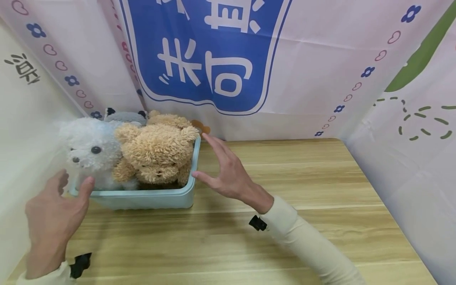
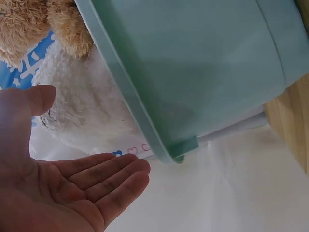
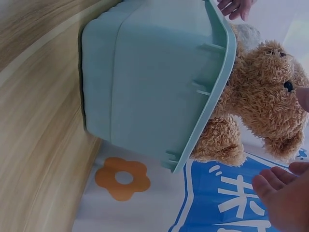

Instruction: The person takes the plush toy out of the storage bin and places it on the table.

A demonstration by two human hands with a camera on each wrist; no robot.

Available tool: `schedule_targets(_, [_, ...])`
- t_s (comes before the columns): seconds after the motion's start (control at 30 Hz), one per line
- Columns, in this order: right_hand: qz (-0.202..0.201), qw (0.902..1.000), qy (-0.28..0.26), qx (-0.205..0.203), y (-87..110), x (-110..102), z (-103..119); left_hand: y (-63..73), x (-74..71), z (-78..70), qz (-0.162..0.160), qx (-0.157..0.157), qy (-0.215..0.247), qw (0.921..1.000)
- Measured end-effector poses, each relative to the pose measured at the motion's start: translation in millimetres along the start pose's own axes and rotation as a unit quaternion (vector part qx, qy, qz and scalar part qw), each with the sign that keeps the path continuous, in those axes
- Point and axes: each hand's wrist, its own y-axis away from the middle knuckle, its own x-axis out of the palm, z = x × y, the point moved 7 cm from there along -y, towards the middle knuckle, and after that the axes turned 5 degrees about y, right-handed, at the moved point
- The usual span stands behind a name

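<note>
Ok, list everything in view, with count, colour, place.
table: 1, yellowish, foreground
bin: 1, pale teal, table's left
white plush: 1, white, bin's left
tan bear: 1, tan, bin's right
second tan plush: 1, tan, behind bear
grey plush: 1, grey, bin's back
wall covering: count unclear, whitish, around table
blue panel: 1, blue, behind table
small prints: many, pink, blue, flanking panel
orange flower: 1, orange, behind bin
green prints: several, green, right
dark lettering: 1, black, left
left hand: 1, near bin's left
right hand: 1, near bin's right
sleeves: 2, cream, behind hands
wrist pieces: 2, black, by sleeves
</note>
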Motion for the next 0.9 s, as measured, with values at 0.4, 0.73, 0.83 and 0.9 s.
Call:
schedule_targets(0.4, [0.004, 0.9991, -0.042, -0.005, -10.0, 5, 5, -3.3, 4.4, 6.6, 0.001, 0.028, -0.033, 0.9991])
schedule_targets(0.73, [-0.005, 0.9985, -0.051, -0.017, -16.8, 8, 14, -2.9, 3.4, 10.8, -0.029, 0.060, -0.051, 0.9965])
schedule_targets(0.83, [-0.010, 0.9987, -0.045, -0.020, -19.5, 8, 15, -3.5, 4.5, 14.6, -0.019, 0.051, -0.052, 0.9971])
schedule_targets(0.9, [-0.011, 0.9988, -0.044, -0.019, -21.5, 9, 16, -3.8, 5.2, 16.2, -0.014, 0.049, -0.054, 0.9972])
